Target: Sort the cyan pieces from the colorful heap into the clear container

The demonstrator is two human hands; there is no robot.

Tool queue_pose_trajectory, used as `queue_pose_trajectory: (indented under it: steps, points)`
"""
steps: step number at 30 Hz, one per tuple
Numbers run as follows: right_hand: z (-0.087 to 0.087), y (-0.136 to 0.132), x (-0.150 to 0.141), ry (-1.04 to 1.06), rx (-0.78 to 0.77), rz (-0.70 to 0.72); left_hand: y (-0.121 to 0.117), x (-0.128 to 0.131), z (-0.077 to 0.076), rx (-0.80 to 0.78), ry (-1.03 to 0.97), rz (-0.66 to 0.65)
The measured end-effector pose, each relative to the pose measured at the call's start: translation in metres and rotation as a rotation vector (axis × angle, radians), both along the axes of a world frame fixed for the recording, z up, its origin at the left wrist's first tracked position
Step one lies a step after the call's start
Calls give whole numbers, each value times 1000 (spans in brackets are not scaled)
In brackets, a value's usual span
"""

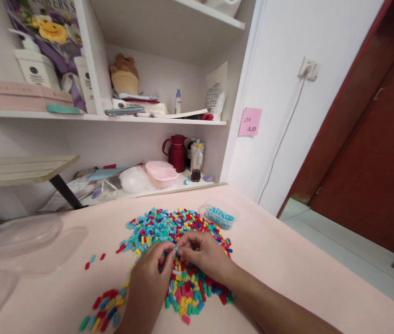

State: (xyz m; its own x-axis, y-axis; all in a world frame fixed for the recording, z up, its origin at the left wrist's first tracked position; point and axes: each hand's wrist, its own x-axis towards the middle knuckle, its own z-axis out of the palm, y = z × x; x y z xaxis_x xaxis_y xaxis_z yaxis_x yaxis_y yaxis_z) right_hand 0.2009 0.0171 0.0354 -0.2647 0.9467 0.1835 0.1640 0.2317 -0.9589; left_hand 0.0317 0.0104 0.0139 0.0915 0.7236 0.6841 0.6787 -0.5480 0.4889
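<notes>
My left hand (158,260) and my right hand (202,253) meet above a big heap of small plastic building bricks (162,227) in red, blue, yellow, green and light blue. The fingertips of both hands pinch a light blue brick (175,249) between them. Fingers hide most of it, so its exact shape does not show. Beyond the right hand stands a clear plastic tub (230,226) with many light blue bricks (219,215) in it. Left of my left forearm lies a smaller group of loose bricks (104,308).
Clear plastic containers (68,246) lie at the table's left. A few stray bricks (87,266) rest near them. Behind the table, a shelf holds a pink box (162,172), a red jug (177,153) and a bottle (196,164). A wooden stand (26,170) juts in from the left.
</notes>
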Motion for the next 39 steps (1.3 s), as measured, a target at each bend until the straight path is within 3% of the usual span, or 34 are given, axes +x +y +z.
queue_pose_trajectory:
  steps: [18,28,39]
  points:
    - [5,-4,1,-42,23,5,-3,3,7,58,7,-14]
    - [5,-4,0,-16,-6,28,0,-1,2,11,35,-33]
    - [3,-3,-2,35,-65,24,1,1,7,180,16,-17]
